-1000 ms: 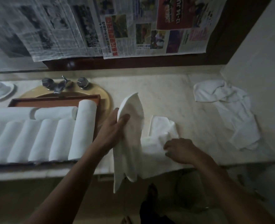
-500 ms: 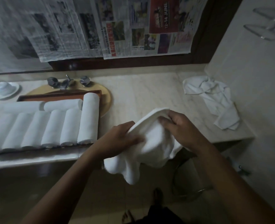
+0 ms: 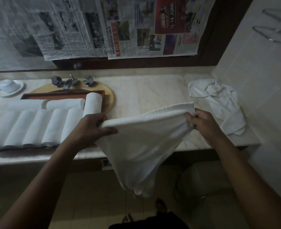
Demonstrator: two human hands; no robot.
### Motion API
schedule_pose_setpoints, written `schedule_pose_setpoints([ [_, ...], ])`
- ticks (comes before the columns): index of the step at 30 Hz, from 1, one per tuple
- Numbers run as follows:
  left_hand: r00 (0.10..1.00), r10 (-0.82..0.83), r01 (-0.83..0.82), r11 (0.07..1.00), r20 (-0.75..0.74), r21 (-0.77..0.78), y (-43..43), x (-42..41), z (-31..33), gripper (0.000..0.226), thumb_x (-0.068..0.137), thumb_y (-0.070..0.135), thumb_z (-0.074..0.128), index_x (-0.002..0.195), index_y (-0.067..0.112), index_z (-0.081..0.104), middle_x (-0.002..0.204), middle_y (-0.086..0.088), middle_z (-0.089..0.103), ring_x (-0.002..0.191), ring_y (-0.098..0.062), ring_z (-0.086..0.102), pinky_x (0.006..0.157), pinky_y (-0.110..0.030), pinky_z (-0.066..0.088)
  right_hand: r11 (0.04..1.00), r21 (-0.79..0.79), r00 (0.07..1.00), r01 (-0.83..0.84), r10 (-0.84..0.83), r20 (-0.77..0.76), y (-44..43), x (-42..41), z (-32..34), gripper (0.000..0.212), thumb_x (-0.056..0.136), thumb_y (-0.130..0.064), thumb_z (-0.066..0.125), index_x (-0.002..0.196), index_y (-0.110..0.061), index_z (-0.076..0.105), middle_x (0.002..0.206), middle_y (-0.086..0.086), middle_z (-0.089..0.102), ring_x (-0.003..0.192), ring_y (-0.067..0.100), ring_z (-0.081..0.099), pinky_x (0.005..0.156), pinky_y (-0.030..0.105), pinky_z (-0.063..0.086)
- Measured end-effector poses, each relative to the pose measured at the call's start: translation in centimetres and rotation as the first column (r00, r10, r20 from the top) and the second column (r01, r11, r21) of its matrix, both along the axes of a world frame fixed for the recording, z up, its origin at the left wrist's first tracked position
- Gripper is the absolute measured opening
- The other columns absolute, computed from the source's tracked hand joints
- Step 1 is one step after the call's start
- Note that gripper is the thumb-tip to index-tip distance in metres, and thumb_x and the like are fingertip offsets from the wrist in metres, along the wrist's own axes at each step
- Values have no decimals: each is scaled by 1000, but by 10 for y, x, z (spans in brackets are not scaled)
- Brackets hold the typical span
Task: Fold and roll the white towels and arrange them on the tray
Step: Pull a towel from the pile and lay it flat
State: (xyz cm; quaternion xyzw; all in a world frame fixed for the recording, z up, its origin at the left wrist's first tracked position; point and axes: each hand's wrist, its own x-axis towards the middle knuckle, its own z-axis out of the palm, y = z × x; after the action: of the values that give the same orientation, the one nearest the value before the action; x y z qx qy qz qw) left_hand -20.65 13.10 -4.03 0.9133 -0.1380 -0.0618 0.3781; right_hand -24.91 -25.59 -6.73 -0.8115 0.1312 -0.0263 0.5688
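Two hands, left hand [image 3: 93, 128], right hand [image 3: 202, 123], stretching white towel [image 3: 146, 146], limp, hanging.

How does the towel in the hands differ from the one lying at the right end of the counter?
The held towel is stretched between the left hand and right hand, hanging past the counter edge; the loose towel lies crumpled on it, untouched. Both are white and unrolled.

Newspaper sheets [image 3: 119, 27] hang above the marble table [image 3: 144, 91], which carries a chrome faucet [image 3: 69, 82] and a white saucer [image 3: 19, 86].
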Motion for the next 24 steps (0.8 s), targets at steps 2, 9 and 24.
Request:
schedule_pose_setpoints([
  [2, 999, 36, -39, 994, -32, -99, 5, 3, 1, 27, 78, 37, 86, 82, 16, 69, 75, 0, 69, 69, -10, 66, 56, -26, 53, 1000, 24, 1000, 7, -7, 15, -5, 1, -3, 39, 88, -48, 69, 97, -10, 73, 101, 20, 71, 101, 42, 67, 93, 61, 53],
  [9, 984, 97, -152, 892, -147, -425, 11, 2, -1, 16, 82, 16, 82, 86, 4, 72, 74, -5, 72, 73, -16, 70, 64, -23, 56, 999, -3, 996, -52, 52, 69, -20, 5, -4, 9, 102, -24, 64, 102, -21, 72, 103, 15, 72, 103, 39, 68, 93, 59, 55],
  [24, 970, 233, -242, 937, -64, -252, 22, 5, -40, 12, 90, 30, 78, 95, 19, 79, 83, -1, 78, 76, -18, 76, 70, -42, 64, 985, -137, 986, -107, 123, 116, -25, 5, -15, 13, 101, -22, 65, 90, -22, 72, 75, -10, 70, 75, 6, 67, 74, 44, 63],
])
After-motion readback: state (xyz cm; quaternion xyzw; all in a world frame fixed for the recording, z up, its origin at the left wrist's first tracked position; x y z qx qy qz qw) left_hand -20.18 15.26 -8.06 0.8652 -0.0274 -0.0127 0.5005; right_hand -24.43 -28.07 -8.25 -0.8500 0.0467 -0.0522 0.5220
